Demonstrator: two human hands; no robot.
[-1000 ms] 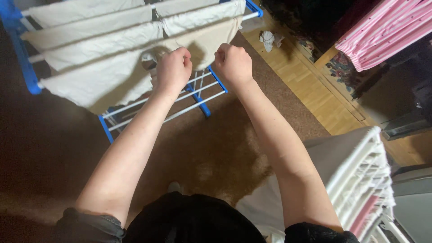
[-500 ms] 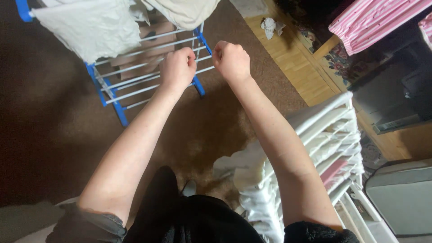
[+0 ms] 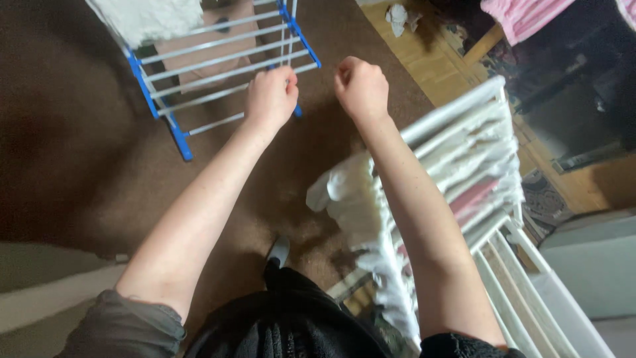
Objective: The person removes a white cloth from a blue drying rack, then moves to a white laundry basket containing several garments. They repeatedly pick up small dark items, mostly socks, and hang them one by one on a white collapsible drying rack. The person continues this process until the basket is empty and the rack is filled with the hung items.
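Both of my arms are stretched out in front of me over the brown carpet. My left hand (image 3: 270,98) is closed in a fist just in front of the lower rails of a blue and white drying rack (image 3: 218,63). My right hand (image 3: 361,86) is also a fist, held above the top bar of a white drying rack (image 3: 457,106). Nothing shows in either fist. The two hands are a short gap apart and touch neither each other nor a rack.
The white rack carries white cloths (image 3: 351,192) and a pink item (image 3: 474,195). A pale cloth (image 3: 149,16) hangs on the blue rack at the top left. Wooden floor with a crumpled white scrap (image 3: 397,14) lies beyond the carpet. A grey box (image 3: 589,265) stands at right.
The view has tipped down and back: the blue rack and its cloths slid toward the top edge, and the white rack came further in under my right arm. Both fists stayed closed.
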